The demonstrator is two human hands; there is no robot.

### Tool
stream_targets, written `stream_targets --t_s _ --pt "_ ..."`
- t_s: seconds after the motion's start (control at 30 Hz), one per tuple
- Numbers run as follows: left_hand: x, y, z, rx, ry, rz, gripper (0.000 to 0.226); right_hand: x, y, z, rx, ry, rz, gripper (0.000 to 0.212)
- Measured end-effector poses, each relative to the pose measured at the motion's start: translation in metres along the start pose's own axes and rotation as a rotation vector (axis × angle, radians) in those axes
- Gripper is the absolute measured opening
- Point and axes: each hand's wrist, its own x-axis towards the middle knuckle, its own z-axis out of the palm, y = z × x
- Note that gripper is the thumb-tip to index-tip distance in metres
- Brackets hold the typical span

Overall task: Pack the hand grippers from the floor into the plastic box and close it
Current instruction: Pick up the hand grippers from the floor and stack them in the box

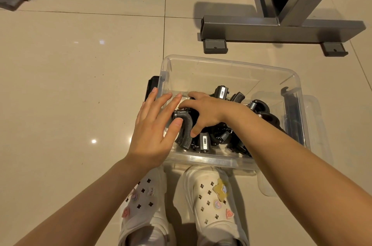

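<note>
- Several hand grippers heaped under right hand, which clasps one handle.
- Left hand flat, holding nothing.
- Risk: heap too high; plastic box lid may not seat.

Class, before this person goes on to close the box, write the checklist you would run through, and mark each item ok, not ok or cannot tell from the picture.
1. Grippers inside the plastic box: ok, a black heap lies in it.
2. No grippers left on the floor: cannot tell; a dark thing shows beside the box's left wall.
3. Heap below the rim: cannot tell.
4. Hands out of the box: not ok; the right hand rests on the heap, the left hand reaches over the left rim.
5. Lid within reach: cannot tell; a clear piece lies to the right under the box.
</note>
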Motion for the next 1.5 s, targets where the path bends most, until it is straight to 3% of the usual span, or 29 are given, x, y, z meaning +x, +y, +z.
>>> stream_targets --t_s 0.23,0.37,0.47,0.57,0.67,0.73,0.97,1.2,1.5 --pt "0.000 -0.001 0.001 0.011 0.017 0.027 0.048 0.003 0.003 0.000 -0.063 -0.002 0.031 0.096" --pt "-0.001 0.002 0.000 0.132 0.016 0.073 0.047 -0.009 0.006 0.004 -0.063 0.063 0.031 0.094" --pt "0.000 0.004 -0.001 0.314 -0.017 0.295 0.044 -0.037 0.002 0.013 -0.017 0.377 -0.009 0.082" --pt "0.001 0.002 -0.004 0.353 -0.038 0.398 0.046 -0.086 0.017 0.017 -0.032 0.701 0.255 0.061" --pt "0.001 0.001 -0.003 0.351 -0.052 0.412 0.048 -0.128 0.040 0.027 -0.205 0.554 0.561 0.056" --pt "0.002 0.000 -0.003 0.359 -0.055 0.395 0.047 -0.138 0.042 0.039 -0.185 0.461 0.624 0.053" --pt "0.001 0.003 -0.002 0.396 -0.055 0.377 0.047 -0.139 0.031 0.048 -0.096 0.487 0.661 0.049" --pt "0.000 0.004 -0.002 0.397 -0.030 0.374 0.047 -0.129 0.035 0.055 -0.168 0.733 0.592 0.047" --pt "0.001 0.005 -0.001 0.381 -0.031 0.366 0.048 -0.095 0.045 0.063 -0.318 0.468 0.725 0.048"
